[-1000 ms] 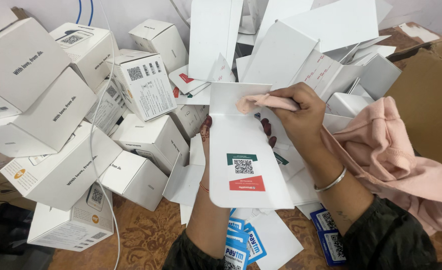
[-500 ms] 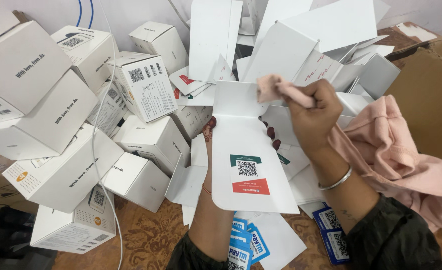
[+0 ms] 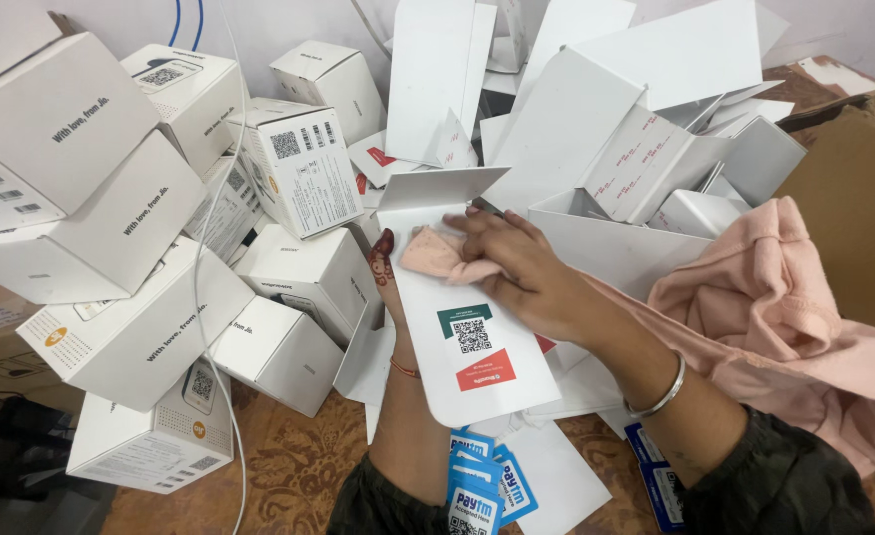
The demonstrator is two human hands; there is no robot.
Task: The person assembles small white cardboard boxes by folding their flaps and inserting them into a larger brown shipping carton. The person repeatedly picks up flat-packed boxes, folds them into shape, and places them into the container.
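Observation:
My left hand (image 3: pixel 386 272) holds a white card sleeve (image 3: pixel 462 337) from underneath; only the fingertips show at its left edge. The sleeve has a folded top flap and a sticker with a square code, a green strip and a red strip. My right hand (image 3: pixel 522 267) presses a corner of pink cloth (image 3: pixel 437 256) flat on the sleeve's upper face. The rest of the pink cloth (image 3: pixel 784 317) trails off to the right over my right forearm, which wears a silver bangle (image 3: pixel 658 394).
Several closed white boxes (image 3: pixel 110 258) are stacked on the left, with a white cable (image 3: pixel 200 258) hanging across them. Flat white cartons and open boxes (image 3: pixel 646 149) pile up behind. Blue and white stickers (image 3: pixel 477 485) lie below on a brown patterned surface. A brown cardboard wall (image 3: pixel 854 178) stands right.
My right hand with the pink cloth rose to the sleeve's top edge, then came down and left across its upper face. The sleeve has tilted slightly in my left hand.

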